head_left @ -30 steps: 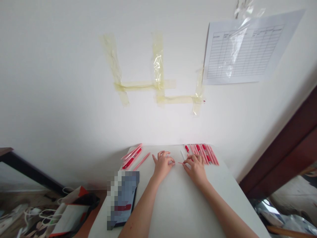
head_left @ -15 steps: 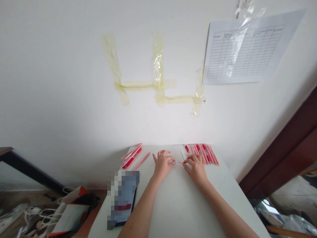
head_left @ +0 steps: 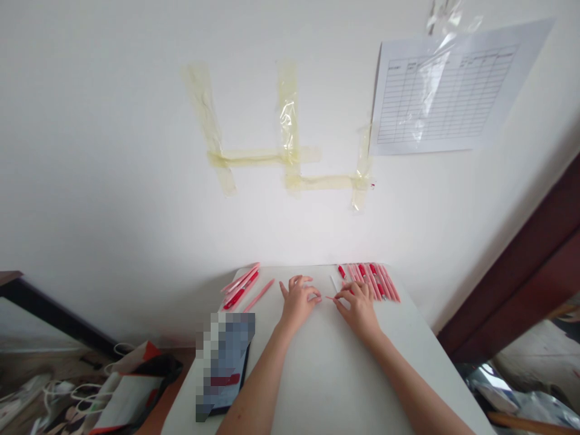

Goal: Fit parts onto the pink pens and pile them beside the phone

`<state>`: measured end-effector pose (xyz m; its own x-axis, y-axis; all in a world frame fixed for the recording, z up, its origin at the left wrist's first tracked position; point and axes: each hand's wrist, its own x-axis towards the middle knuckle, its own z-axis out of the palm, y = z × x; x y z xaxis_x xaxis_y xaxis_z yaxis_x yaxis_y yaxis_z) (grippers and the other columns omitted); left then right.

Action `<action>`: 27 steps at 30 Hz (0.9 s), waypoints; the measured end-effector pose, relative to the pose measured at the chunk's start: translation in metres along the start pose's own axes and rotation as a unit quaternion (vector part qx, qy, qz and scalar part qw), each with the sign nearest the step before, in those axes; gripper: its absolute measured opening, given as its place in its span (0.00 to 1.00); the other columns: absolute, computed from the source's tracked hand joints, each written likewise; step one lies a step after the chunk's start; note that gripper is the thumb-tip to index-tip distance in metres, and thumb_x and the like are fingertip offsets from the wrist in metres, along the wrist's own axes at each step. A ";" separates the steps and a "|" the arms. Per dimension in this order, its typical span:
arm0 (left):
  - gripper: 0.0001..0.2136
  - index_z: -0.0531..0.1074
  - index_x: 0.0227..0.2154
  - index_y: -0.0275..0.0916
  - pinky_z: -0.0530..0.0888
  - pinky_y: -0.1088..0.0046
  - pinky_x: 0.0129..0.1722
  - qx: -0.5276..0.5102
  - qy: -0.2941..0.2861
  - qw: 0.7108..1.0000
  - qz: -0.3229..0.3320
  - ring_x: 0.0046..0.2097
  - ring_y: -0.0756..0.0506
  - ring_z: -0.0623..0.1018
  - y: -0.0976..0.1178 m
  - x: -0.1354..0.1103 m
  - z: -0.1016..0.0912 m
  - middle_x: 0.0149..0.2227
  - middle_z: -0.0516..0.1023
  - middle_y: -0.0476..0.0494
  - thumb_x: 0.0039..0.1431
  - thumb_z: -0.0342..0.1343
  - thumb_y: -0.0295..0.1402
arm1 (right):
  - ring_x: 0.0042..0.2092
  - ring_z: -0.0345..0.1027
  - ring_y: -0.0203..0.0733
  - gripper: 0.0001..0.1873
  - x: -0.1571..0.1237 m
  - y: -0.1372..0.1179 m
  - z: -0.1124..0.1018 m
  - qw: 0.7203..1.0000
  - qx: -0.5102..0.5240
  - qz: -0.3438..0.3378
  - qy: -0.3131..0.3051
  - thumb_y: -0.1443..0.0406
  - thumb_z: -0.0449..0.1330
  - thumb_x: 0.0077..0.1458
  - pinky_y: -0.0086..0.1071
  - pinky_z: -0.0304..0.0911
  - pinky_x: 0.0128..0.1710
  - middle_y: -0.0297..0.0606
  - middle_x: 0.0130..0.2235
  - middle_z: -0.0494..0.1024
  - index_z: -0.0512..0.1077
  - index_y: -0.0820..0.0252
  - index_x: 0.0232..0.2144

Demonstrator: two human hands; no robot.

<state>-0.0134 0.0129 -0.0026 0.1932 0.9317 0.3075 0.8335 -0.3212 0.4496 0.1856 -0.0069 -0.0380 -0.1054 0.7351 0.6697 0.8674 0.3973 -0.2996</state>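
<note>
Over the middle of the white table, my left hand (head_left: 298, 302) has its thumb and index finger pinched together, the other fingers loosely spread; anything between the tips is too small to make out. Across a small gap, my right hand (head_left: 359, 307) pinches a thin red pen part (head_left: 330, 297), whose slim end points toward my left hand. Just behind the right hand lie a thin whitish stick (head_left: 334, 281) and a short red pen piece (head_left: 341, 272). Beside it is a row of pink and red pens (head_left: 387, 283), partly covered by the fingers.
A small pile of pink and red pens (head_left: 241, 287) lies at the table's back left, with a single pink pen (head_left: 259, 295) beside it. A phone (head_left: 226, 362), partly pixelated, rests near the left edge. The wall behind carries yellowish tape (head_left: 288, 121) and a printed sheet (head_left: 448, 96).
</note>
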 end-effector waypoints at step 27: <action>0.02 0.80 0.30 0.53 0.40 0.31 0.62 -0.031 -0.017 0.999 0.032 0.62 0.38 0.61 0.004 -0.003 0.001 0.55 0.72 0.52 0.52 0.65 0.38 | 0.49 0.63 0.50 0.08 0.001 -0.001 0.002 0.997 0.064 -0.021 -0.032 0.58 0.60 0.59 0.48 0.60 0.51 0.40 0.42 0.74 0.79 0.47 0.37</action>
<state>-0.0101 0.0093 -0.0029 0.2627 0.9139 0.3095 0.7853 -0.3889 0.4817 0.1836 -0.0060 -0.0385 -0.1738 0.7484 0.6401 0.7933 0.4915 -0.3594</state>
